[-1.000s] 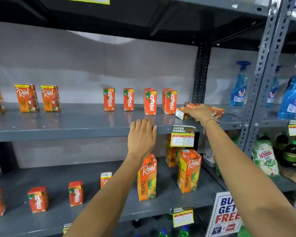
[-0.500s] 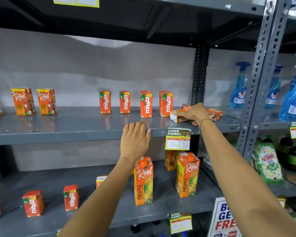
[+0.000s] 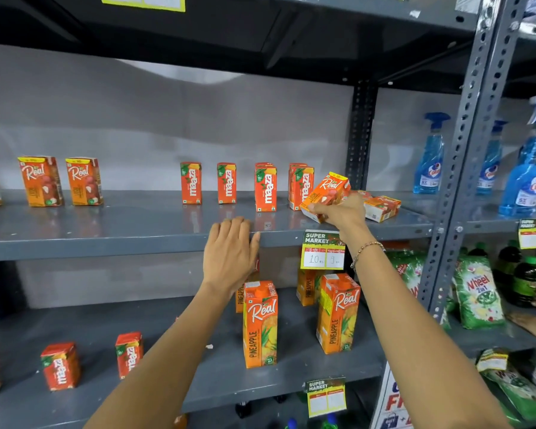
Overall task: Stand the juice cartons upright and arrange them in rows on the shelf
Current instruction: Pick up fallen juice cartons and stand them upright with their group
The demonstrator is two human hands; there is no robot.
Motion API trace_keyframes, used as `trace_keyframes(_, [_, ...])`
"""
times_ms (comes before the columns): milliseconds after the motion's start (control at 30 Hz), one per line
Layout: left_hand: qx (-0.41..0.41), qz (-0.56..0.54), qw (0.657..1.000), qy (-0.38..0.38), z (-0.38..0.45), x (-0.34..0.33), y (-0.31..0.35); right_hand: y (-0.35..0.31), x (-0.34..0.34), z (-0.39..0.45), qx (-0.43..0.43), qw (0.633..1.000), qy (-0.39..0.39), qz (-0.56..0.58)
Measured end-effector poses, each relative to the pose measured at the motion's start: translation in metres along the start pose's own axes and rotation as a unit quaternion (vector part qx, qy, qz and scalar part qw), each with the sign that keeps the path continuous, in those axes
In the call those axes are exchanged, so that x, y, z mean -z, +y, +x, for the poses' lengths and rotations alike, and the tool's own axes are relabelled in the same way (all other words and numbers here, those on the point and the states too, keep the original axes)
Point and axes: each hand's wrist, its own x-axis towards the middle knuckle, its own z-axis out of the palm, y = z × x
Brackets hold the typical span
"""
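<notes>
Real carton (image 3: pixel 328 193) is tilting mid-lift in the right hand (image 3: pixel 341 212), which is grasping it at the shelf's (image 3: pixel 106 230) right end. Left hand (image 3: pixel 229 255) is resting flat, holding nothing. Maaza cartons (image 3: pixel 265 188) are standing upright; two flat cartons (image 3: pixel 381 205) are waiting.

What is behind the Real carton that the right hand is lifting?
Behind the lifted Real carton lies at least one more carton, flat on the shelf. The right hand hides anything between them.
</notes>
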Motion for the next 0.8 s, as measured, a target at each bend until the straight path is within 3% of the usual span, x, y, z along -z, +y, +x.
trace_keyframes(200, [0.02, 0.036, 0.999, -0.002, -0.021, 0.024, -0.075, -0.007, -0.034, -0.037, 0.017, 0.989, -0.098, 0.107])
trace_keyframes(467, [0.06, 0.099, 0.993, -0.017, -0.056, 0.069, -0.212, -0.067, -0.124, -0.108, 0.1, 0.94, -0.266, 0.187])
trace_keyframes(600, [0.061, 0.149, 0.987, -0.028, -0.074, 0.092, -0.279, -0.095, -0.187, -0.142, 0.127, 0.926, -0.303, 0.188])
trace_keyframes(800, [0.047, 0.158, 0.986, -0.028, -0.1, 0.129, -0.375, -0.121, -0.297, -0.189, 0.085, 0.931, -0.318, 0.16])
